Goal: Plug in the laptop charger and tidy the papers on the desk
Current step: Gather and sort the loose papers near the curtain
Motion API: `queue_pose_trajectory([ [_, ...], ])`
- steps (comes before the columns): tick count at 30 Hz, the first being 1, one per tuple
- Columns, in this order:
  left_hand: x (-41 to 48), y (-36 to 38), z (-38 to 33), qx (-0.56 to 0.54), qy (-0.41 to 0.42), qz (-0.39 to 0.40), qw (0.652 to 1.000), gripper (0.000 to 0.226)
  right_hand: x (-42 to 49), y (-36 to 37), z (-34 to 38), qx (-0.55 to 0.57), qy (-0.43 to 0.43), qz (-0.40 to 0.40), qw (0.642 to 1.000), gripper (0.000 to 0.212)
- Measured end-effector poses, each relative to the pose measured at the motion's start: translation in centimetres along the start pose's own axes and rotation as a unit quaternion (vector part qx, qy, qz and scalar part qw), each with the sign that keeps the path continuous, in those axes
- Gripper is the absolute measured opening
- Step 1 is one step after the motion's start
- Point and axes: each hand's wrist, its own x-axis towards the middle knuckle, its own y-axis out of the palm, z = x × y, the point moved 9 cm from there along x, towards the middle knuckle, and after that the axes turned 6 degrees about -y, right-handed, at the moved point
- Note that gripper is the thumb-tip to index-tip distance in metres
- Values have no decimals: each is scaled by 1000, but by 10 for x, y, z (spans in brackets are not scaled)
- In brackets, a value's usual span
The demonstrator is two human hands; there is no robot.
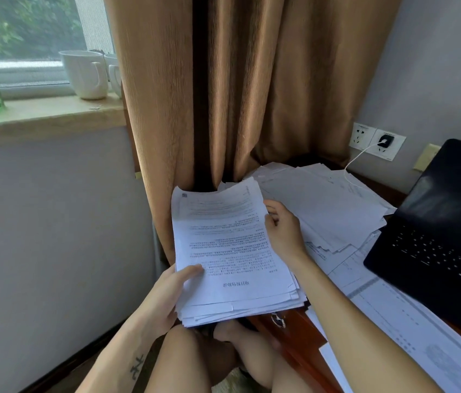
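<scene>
We grip the paper stack [223, 236], centre frame, with left hand [167, 296] and right hand [283, 225] curled; loose sheets [323, 199] cover the desk [385, 190], right.

Tan curtain [252, 89] hangs between daylit window [25, 26] and grey wall [436, 66].

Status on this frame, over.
Left hand grips paper stack at bottom corner, right hand at its side edge. Charger plugged into wall socket. Loose papers spread on desk beside laptop.
</scene>
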Motion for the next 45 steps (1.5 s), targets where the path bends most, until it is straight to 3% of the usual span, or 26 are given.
queue_pose_trajectory([
  [4, 6, -2, 0, 14, 5, -11, 1000, 27, -2, 14, -8, -62, -1, 9, 998, 36],
  [7, 7, -9, -4, 37, 31, -33, 998, 23, -6, 12, -3, -43, -3, 16, 999, 37],
  [10, 6, -20, -8, 50, 56, -63, 995, 22, -15, 4, -4, -45, -10, 74, 996, 36],
  [15, -1, -47, -15, 44, 86, -103, 990, 20, -46, -20, -22, -189, -50, 169, 966, 41],
  [21, -7, -75, -12, 23, 86, -129, 988, 19, -78, -49, -28, -300, -27, 235, 924, 91],
  [28, -18, -77, -13, 18, 91, -126, 988, 18, -88, -49, -37, -309, 3, 289, 906, 111],
  [31, -23, -78, -14, 17, 95, -123, 988, 17, -80, -53, -31, -321, -23, 246, 914, 95],
  [37, -31, -81, -17, 19, 100, -114, 988, 17, -71, -60, -12, -374, -109, 167, 906, 40],
  [40, -34, -80, -18, 16, 100, -108, 989, 17, -70, -68, -17, -391, -122, 133, 903, 42],
  [45, -30, -78, -15, 2, 90, -96, 991, 20, -63, -96, -11, -286, -87, -32, 954, 21],
])
